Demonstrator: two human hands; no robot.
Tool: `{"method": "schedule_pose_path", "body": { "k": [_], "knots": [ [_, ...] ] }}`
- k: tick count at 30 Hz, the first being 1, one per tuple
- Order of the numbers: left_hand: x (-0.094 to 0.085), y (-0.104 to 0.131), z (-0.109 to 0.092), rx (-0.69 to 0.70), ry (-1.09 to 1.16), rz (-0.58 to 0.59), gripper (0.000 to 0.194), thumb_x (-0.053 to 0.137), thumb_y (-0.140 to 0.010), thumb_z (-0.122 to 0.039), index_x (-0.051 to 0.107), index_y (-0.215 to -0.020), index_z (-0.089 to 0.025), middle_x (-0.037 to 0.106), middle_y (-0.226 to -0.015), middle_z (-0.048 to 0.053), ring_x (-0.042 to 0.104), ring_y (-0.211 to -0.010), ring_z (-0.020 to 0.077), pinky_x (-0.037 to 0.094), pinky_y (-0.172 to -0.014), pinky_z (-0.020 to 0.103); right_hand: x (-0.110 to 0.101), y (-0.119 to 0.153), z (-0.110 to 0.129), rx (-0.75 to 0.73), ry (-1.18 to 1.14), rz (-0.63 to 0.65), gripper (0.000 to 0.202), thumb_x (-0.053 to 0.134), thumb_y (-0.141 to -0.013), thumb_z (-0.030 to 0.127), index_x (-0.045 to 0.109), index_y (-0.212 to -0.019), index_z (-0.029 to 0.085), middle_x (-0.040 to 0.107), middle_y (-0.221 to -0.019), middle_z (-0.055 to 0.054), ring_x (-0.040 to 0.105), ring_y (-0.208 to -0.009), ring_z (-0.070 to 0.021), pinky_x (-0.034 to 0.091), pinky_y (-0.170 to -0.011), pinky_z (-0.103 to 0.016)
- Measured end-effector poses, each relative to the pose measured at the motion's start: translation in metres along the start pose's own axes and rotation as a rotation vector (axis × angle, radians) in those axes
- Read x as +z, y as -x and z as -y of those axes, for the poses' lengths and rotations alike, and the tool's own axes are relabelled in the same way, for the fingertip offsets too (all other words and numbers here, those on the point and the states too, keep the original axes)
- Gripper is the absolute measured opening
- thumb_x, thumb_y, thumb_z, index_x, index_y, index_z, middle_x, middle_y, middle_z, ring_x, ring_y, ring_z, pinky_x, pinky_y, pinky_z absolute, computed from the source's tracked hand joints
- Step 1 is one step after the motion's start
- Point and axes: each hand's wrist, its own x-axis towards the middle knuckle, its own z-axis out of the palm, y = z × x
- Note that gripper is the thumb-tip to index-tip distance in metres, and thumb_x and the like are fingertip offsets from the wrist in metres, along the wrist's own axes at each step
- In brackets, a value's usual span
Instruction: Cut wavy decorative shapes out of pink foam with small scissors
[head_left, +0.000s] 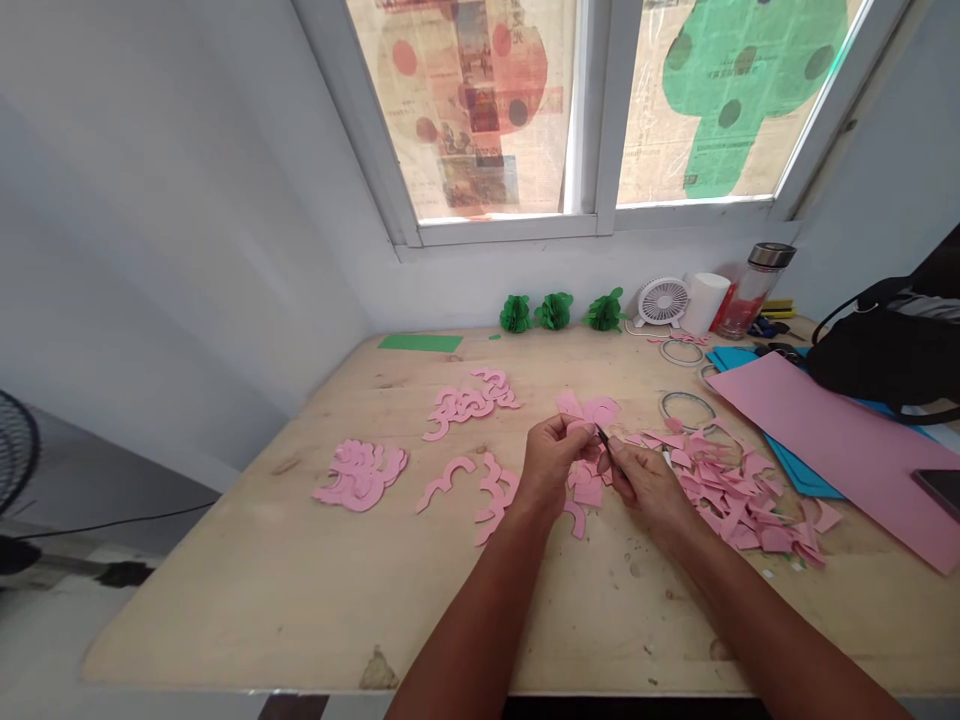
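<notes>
Near the middle of the wooden table, my left hand [551, 455] pinches a small piece of pink paper [581, 428]. My right hand [637, 475] is closed on a dark-tipped cutting tool, seemingly scissors [604, 438], whose tip touches that paper. Its handles are hidden in my fingers. Pink paper pieces [589, 490] lie just below and behind both hands. Curved pink cutouts [495, 490] rest left of my left forearm, with a cluster [472, 402] farther back and a stack [361, 472] at the left. A heap of pink scraps [739, 500] spreads right of my right hand.
Three green paper balls [555, 311], a small white fan [663, 301] and a glass bottle [754, 290] stand along the back. A green strip [420, 343] lies at the back left. Pink sheet [840, 450], blue sheets [802, 470], black bag [889, 350] and phone [939, 490] occupy the right.
</notes>
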Motion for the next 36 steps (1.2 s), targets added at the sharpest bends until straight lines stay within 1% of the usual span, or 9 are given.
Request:
{"method": "schedule_pose_path", "body": {
  "k": [14, 36],
  "knots": [
    [-0.0003, -0.0012, 0.0018, 0.015, -0.016, -0.009, 0.017, 0.065, -0.062, -0.027, 0.059, -0.06, -0.011, 0.06, -0.057, 0.003, 0.052, -0.05, 0.0101, 0.044, -0.056, 0.026, 0.0, -0.0004, -0.0012, -0.004, 0.05, -0.023, 0.041, 0.045, -0.081, 0.05, 0.055, -0.063, 0.015, 0.026, -0.038, 0.009, 0.018, -0.035, -0.0059, 0.01, -0.038, -0.022],
    [-0.0004, -0.0021, 0.0019, 0.003, 0.005, -0.01, 0.016, 0.066, -0.06, -0.026, 0.059, -0.059, -0.012, 0.059, -0.056, 0.003, 0.052, -0.049, 0.0097, 0.043, -0.055, 0.025, 0.0027, -0.0009, 0.0007, 0.009, 0.037, -0.035, 0.042, 0.045, -0.08, 0.052, 0.054, -0.061, 0.015, 0.025, -0.037, 0.009, 0.017, -0.035, -0.0062, 0.01, -0.037, -0.022]
  ]
}}
